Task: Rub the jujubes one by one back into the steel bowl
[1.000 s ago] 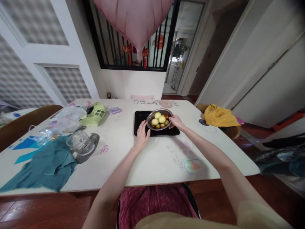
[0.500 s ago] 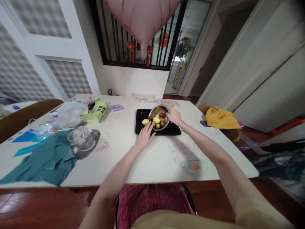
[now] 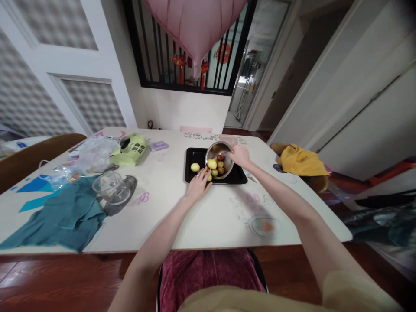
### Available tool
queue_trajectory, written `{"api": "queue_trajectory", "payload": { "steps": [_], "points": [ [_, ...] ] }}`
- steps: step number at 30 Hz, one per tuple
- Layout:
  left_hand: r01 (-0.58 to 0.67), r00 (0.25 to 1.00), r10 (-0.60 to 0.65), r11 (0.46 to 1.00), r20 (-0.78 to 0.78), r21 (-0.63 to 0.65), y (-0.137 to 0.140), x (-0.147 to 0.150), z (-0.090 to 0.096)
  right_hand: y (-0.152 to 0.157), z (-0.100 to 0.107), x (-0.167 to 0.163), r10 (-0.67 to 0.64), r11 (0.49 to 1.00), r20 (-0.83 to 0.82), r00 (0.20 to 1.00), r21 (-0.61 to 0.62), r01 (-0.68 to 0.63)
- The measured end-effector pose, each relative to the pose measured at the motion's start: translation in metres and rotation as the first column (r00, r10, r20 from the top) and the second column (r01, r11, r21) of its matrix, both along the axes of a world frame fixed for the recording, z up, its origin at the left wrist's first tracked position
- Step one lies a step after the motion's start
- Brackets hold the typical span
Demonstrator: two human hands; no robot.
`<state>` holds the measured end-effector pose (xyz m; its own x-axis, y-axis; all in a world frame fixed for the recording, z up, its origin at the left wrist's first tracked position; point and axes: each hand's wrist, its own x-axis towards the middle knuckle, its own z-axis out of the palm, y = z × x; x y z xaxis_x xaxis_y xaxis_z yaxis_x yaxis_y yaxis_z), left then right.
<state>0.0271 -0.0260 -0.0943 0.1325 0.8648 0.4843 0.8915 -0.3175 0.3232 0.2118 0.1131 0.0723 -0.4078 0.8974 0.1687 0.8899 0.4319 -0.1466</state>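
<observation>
A metal bowl [image 3: 229, 168], tilted toward the left, is gripped at its right rim by my right hand [image 3: 239, 156]. Inside it lie several yellow, green and reddish-brown fruits [image 3: 220, 164], too small to name for sure. Beneath the bowl is a black tray [image 3: 240, 179], and one yellow fruit [image 3: 195, 167] rests on its left part. My left hand [image 3: 199, 185] reaches over the tray's front edge with its fingers stretched out. The fingertips are by fruits at the bowl's lower left lip and partly hide them.
The white table [image 3: 156, 225] carries a teal cloth [image 3: 68, 216], a clear plastic container [image 3: 112, 188], a green bag [image 3: 131, 149] and plastic bags [image 3: 95, 154] on the left. A yellow cloth [image 3: 302, 160] hangs over a chair at right. A pink balloon [image 3: 196, 26] hangs ahead.
The bowl has shifted slightly right in my right hand, and fewer fruits show inside. The yellow fruit now sits apart on the tray, farther left. My left hand stays nearly in place.
</observation>
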Motion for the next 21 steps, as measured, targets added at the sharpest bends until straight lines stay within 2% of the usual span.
{"api": "queue_trajectory", "payload": {
  "steps": [3, 6, 21],
  "points": [
    [-0.004, 1.0, 0.004, 1.0, 0.005, 0.006, 0.0, 0.0, -0.002, 0.003, -0.001, 0.008, -0.089, 0.995, 0.035, 0.995, 0.057, 0.087],
    [-0.005, 1.0, 0.005, 1.0, 0.005, 0.004, 0.0, 0.001, -0.002, 0.004, 0.001, 0.017, -0.117, 0.991, 0.058, 0.992, 0.076, 0.112],
    [-0.005, 0.999, 0.006, 1.0, -0.047, 0.01, 0.0, 0.0, -0.002, -0.004, 0.03, 0.047, -0.125, 0.987, 0.143, 0.982, 0.119, 0.108]
  ]
}}
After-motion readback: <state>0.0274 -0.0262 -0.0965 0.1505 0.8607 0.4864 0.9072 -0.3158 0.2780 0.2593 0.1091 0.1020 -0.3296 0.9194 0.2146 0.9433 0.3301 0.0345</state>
